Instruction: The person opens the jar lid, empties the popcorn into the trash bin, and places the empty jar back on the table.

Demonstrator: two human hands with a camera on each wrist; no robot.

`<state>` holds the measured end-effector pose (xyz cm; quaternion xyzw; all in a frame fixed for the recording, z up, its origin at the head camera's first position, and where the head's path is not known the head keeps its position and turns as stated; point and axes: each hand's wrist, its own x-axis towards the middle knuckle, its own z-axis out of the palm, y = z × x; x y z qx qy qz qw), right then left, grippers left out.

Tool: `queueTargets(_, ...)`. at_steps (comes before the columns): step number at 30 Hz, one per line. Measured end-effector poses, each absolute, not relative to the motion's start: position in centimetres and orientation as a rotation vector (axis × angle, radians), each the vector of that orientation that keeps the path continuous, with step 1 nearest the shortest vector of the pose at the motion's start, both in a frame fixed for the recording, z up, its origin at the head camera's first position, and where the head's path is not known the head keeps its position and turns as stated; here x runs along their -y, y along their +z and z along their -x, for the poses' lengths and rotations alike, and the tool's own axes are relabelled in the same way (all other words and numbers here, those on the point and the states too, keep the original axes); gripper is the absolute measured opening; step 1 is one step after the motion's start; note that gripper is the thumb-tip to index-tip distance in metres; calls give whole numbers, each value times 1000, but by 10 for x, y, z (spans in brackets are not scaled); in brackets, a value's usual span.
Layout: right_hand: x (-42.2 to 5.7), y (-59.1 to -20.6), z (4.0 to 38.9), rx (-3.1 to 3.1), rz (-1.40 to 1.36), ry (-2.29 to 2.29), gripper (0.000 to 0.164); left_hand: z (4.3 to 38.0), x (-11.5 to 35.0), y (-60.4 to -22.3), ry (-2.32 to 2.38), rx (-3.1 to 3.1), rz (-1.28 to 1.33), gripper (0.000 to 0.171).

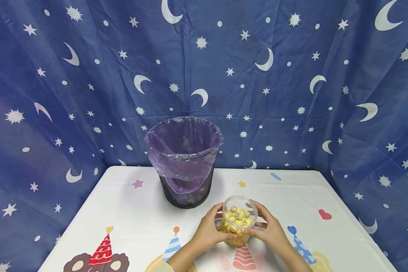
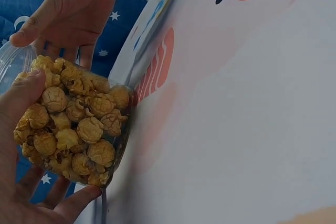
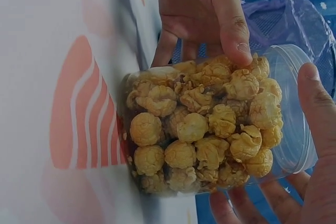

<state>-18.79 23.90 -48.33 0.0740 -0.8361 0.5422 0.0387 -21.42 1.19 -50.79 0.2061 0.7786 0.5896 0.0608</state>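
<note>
A clear plastic jar of popcorn stands on the white table between both hands. Yellow caramel-like popcorn fills most of it, and its round rim faces up. From the left side, the left hand grips the jar, thumb across the near wall and fingers round the far side. The right hand holds it from the right near the rim, thumb at the front and fingers behind. Part of the jar's far wall is hidden by the fingers. Whether a clear lid covers the top I cannot tell.
A black mesh bin lined with a purple plastic bag stands behind and left of the jar. The white tablecloth carries printed party hats and shapes. Blue curtains with moons and stars enclose the table's back and sides.
</note>
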Motion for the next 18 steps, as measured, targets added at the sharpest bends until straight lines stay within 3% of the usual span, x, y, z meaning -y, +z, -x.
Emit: queueTargets(18, -230, -483, 172, 2612, -163, 1660, 87, 194, -2, -513, 1850, -2265, -574, 96)
